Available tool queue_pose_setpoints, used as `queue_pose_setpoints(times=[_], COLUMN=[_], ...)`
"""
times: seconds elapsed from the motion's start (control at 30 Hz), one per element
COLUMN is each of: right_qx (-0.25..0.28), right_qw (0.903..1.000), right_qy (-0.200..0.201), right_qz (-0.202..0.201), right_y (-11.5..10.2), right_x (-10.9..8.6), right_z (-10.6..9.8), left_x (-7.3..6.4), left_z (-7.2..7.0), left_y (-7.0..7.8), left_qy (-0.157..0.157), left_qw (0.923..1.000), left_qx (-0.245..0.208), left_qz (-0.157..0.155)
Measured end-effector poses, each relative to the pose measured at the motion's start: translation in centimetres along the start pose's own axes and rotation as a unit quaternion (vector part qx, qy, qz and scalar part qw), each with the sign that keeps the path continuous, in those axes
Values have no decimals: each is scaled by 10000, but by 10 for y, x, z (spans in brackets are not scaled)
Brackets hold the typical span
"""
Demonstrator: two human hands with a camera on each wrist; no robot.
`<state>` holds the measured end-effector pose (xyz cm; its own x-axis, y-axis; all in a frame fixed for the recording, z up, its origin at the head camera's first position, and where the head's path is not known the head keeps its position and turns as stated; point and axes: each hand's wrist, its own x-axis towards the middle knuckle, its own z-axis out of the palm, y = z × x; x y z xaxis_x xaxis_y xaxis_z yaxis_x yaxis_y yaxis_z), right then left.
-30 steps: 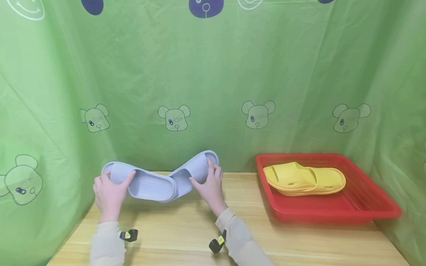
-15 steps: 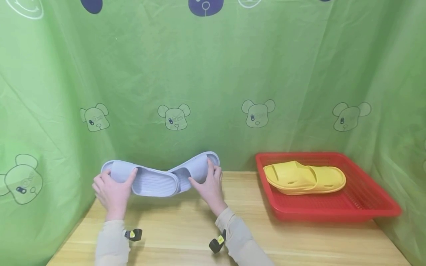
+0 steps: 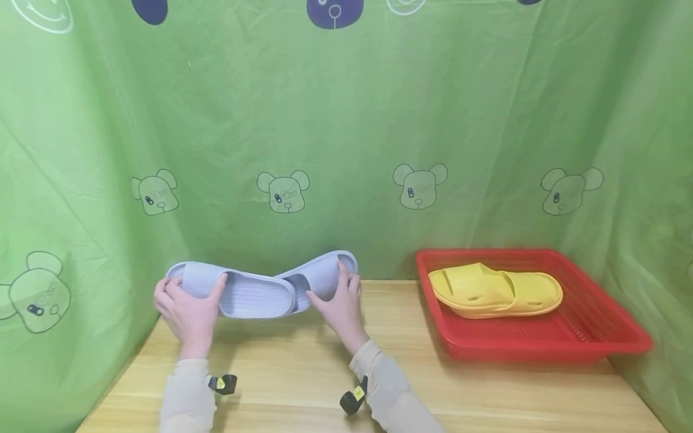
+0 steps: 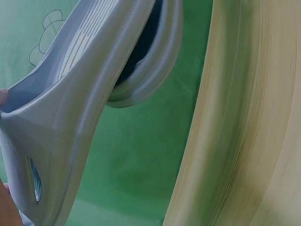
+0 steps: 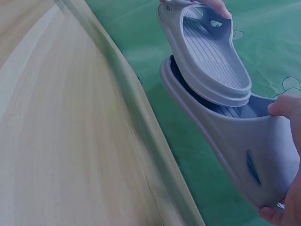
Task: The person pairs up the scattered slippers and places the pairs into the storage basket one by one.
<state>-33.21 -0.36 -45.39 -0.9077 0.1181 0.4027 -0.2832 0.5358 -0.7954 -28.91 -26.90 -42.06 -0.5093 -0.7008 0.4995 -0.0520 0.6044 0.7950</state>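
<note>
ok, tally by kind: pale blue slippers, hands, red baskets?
Pale blue slippers: 2
Hands: 2
Red basket: 1
Total: 5

"How are the slippers (image 3: 201, 280) coloured?"
"In pale lilac-blue, the insoles (image 3: 257, 296) finely striped. The other footwear (image 3: 489, 290) is coloured yellow, the basket (image 3: 541, 351) red."
"And the curtain (image 3: 346, 108)?"
"Green, patterned with outlined bear heads (image 3: 287, 195); the tabletop (image 3: 287, 379) is streaked in tan woodgrain."
</note>
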Motion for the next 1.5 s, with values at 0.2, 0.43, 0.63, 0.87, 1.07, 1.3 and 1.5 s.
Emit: queue_pose_setpoints(times=[0.2, 0.43, 0.63, 0.87, 1.07, 1.3, 1.5], right_qx=[140, 166, 219, 353, 448, 494, 530], right_qw=[9997, 9996, 9992, 9984, 9977, 9973, 9969], right_qy=[81, 184, 206, 295, 375, 460, 506], right_qz=[179, 168, 267, 331, 356, 286, 278], right_y=[2, 1, 0, -1, 0, 2, 3], right_x=[0, 0, 0, 0, 1, 2, 4], right_z=[1, -1, -1, -2, -2, -1, -2], left_x=[-5, -12, -20, -27, -30, -33, -32], left_z=[4, 8, 14, 21, 25, 28, 28], left_y=[4, 10, 13, 15, 18, 19, 19], left_qy=[12, 198, 517, 642, 637, 546, 293], left_qw=[9992, 9981, 9951, 9919, 9919, 9917, 9930], left_qx=[-357, -575, -825, -972, -975, -961, -937], left_qz=[-168, -133, 190, 504, 512, 661, 659])
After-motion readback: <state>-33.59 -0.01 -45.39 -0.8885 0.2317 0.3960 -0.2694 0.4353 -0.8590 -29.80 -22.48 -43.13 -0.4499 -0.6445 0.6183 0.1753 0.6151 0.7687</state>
